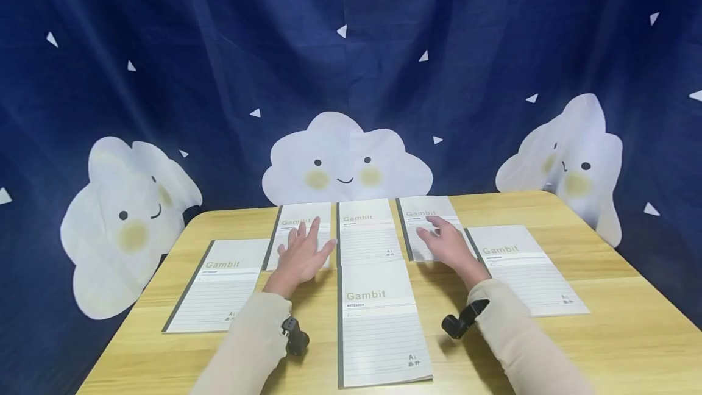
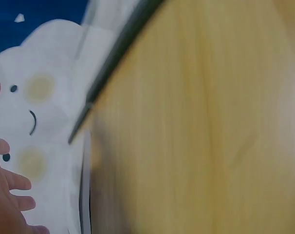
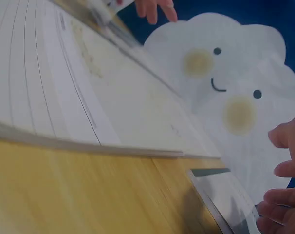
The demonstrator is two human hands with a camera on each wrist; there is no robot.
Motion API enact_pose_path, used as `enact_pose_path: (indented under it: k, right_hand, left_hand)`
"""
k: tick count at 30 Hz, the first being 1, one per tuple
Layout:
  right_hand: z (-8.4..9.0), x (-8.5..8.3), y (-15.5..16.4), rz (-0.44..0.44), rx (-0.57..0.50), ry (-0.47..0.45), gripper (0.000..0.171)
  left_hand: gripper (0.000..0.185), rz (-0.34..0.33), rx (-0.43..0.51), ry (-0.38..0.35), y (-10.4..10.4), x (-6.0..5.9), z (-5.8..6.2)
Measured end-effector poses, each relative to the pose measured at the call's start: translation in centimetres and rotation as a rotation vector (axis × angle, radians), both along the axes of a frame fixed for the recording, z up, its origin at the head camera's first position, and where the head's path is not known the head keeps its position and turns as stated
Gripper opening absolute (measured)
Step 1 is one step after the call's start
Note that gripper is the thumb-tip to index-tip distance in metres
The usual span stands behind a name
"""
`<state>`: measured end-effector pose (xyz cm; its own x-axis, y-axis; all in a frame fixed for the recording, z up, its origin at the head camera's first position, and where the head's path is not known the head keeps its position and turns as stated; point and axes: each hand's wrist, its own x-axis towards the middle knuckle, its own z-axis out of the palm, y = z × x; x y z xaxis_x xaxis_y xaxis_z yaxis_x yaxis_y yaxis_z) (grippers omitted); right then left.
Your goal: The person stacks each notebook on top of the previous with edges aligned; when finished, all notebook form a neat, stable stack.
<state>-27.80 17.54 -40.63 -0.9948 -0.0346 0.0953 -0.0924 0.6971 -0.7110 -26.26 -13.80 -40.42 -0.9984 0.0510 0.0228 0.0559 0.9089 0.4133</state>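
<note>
Several white Gambit notebooks with dark spines lie flat on the wooden table. Over the back-left notebook (image 1: 298, 212), my left hand (image 1: 303, 256) is spread with its fingers apart. My right hand (image 1: 448, 246) hovers by the back-right notebook (image 1: 430, 205), fingers loosely bent and holding nothing. Between the hands lie the back-middle notebook (image 1: 366, 239) and, nearer me, the front-middle notebook (image 1: 381, 328). In the right wrist view, a gap separates the right hand (image 3: 287, 190) from the large notebook (image 3: 123, 92). Whether the left fingertips touch the cover, I cannot tell.
A left-side notebook (image 1: 219, 285) lies outside the left forearm, and a right-side notebook (image 1: 529, 273) beside the right wrist. The wooden table (image 1: 614, 297) ends at a blue curtain (image 1: 230, 35) printed with white clouds. Small black cameras sit on both wrists.
</note>
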Motion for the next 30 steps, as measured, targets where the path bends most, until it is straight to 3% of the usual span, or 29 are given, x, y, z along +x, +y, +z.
enact_pose_path:
  k: [3,9,18,24,30]
  right_hand:
    - [-0.3,0.6,-0.1,-0.008,-0.044,-0.020,0.056]
    - [-1.0,2.0,-0.5,-0.016,-0.129,-0.035,0.051]
    - [-2.0,3.0,-1.5,0.019,-0.204,0.005,0.043]
    - [-2.6,3.8,-2.4,0.056,-0.201,-0.017,0.042]
    - [-2.9,4.1,-2.6,0.055,-0.177,-0.015,0.039]
  left_hand:
    - [0.074,-0.003,0.112,0.019,0.4,0.5,0.0]
    - [0.067,0.020,0.441,0.025,0.9,1.6,0.1]
    - [0.058,0.013,0.886,-0.022,1.4,2.9,-0.6]
    - [0.053,0.013,1.036,-0.116,1.3,3.6,-0.5]
    - [0.051,0.007,1.104,-0.154,1.3,3.8,-1.2]
